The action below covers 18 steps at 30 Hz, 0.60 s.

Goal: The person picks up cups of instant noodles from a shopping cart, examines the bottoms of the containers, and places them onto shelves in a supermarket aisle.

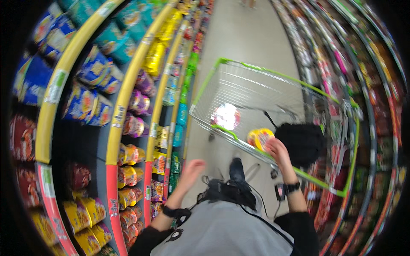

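Observation:
A wire shopping cart (pixel 256 75) with green trim stands before me. My right hand (pixel 278 150) reaches over its near rim, at the edge of a yellow-and-red instant noodle cup (pixel 260 138); whether the fingers grip it cannot be told. Beside that hand, a black bag (pixel 299 144) lies in the cart. Farther left in the basket is a round package (pixel 225 116) with a bright white top. Near the shelves on the left, my left hand (pixel 193 172) hovers in the air, blurred, with nothing in it.
Shelves with yellow and red edge strips (pixel 112 188) run along the left, holding blue noodle packs (pixel 96 70), yellow noodle cups (pixel 127 176) and yellow packs (pixel 85 212). More stocked shelves (pixel 368 105) line the right. A cable hangs near my right wrist. Someone's feet show far up the aisle.

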Motion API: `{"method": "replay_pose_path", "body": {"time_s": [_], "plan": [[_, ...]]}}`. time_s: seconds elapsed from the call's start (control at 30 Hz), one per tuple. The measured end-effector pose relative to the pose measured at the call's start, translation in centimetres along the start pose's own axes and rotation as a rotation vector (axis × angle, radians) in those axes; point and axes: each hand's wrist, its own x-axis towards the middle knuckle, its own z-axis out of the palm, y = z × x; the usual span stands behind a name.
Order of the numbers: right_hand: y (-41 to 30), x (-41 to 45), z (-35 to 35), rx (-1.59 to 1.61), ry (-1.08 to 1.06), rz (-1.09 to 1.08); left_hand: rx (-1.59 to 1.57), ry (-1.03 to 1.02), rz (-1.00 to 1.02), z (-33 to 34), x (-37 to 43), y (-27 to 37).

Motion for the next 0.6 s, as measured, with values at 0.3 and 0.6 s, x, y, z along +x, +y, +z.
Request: {"method": "replay_pose_path", "body": {"time_s": [0.3, 0.6], "plan": [[0.2, 2.4, -9.2, -1.297, -0.527, -0.057, 1.115, -0.055, 0.591, 10.4, 15.5, -5.2], [-1.9, 5.5, -9.2, -1.278, -0.891, 0.254, 1.347, 0.047, 0.545, 13.3, 20.3, -8.4]]}}
